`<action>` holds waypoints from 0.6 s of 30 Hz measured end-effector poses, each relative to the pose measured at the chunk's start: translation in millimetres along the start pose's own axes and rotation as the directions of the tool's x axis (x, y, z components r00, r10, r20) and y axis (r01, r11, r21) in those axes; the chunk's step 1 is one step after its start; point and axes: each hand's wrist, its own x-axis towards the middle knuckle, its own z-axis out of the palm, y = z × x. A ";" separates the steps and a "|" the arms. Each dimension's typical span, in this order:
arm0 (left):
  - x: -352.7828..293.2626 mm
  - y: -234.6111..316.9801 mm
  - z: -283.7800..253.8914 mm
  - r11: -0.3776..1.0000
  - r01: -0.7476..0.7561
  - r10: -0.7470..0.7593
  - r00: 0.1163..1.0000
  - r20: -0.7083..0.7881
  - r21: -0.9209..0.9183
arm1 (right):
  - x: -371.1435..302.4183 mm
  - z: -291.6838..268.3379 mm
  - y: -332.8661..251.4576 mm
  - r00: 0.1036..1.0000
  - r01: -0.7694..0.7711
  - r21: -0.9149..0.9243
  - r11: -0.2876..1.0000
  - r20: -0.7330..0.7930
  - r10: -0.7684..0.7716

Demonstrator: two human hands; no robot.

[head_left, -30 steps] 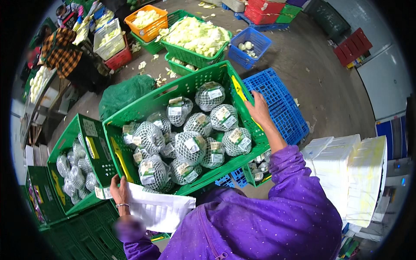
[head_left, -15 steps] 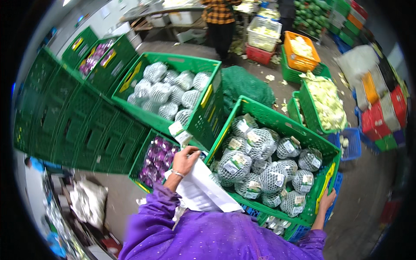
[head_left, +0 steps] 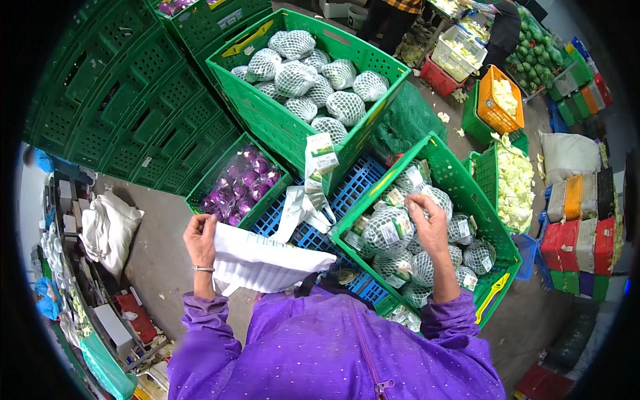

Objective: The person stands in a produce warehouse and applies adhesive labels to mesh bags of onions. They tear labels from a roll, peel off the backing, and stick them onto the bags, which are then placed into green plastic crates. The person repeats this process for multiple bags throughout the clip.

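My left hand [head_left: 201, 243] is closed on the upper corner of a white bag-like sheet [head_left: 267, 261] that hangs at my waist. My right hand [head_left: 430, 227] is above the right green crate [head_left: 495, 250], its fingertips pinched together; what they hold, if anything, is hidden. Under it lie several round vegetables in white foam nets [head_left: 389, 229], with labels on them. A strip of printed labels [head_left: 321, 157] hangs on the near corner of the upper green crate [head_left: 267, 130]. Crumpled white backing strip [head_left: 301, 212] trails below it.
The upper crate holds netted vegetables without visible labels [head_left: 295, 78]. Purple wrapped vegetables [head_left: 241, 185] fill a lower crate at left. Blue pallets [head_left: 357, 190] lie between the crates. Tall stacked green crates [head_left: 127, 100] stand left; a crate of leaf trimmings [head_left: 513, 183] stands right.
My left hand has moved left from beside the label strip, drawing the white sheet outward. My right hand has left the right crate's outer rim and come over the netted vegetables. The view has shifted.
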 end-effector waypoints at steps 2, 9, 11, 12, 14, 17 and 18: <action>21.7 -3.1 -13.0 1.000 0.001 -0.001 1.000 -0.001 -0.024 | -1.1 32.0 -1.3 0.986 -0.164 0.116 0.980 0.052 0.158; 89.9 5.3 -43.7 0.986 -0.107 0.114 0.992 0.046 -0.129 | 49.3 151.4 -59.8 0.948 -0.184 0.253 0.950 0.299 0.104; 97.2 12.8 -40.6 0.978 -0.117 0.130 0.990 0.063 -0.172 | 55.3 189.2 -82.0 0.911 -0.044 0.205 0.978 0.409 -0.045; 99.0 16.6 -41.1 0.975 -0.126 0.144 0.986 0.082 -0.185 | 57.6 204.5 -98.2 0.864 0.029 0.182 0.983 0.490 -0.116; 104.6 27.5 -35.7 0.963 -0.122 0.148 0.985 0.093 -0.242 | 63.2 229.5 -107.1 0.752 0.192 0.193 0.962 0.601 -0.270; 110.4 44.4 -32.6 0.955 -0.178 0.202 0.976 0.080 -0.236 | 61.1 240.7 -115.6 0.681 0.127 0.161 0.979 0.704 -0.204; 111.1 52.7 -29.4 0.945 -0.193 0.221 0.972 0.082 -0.263 | 62.7 235.3 -124.3 0.642 0.035 0.174 0.984 0.751 -0.156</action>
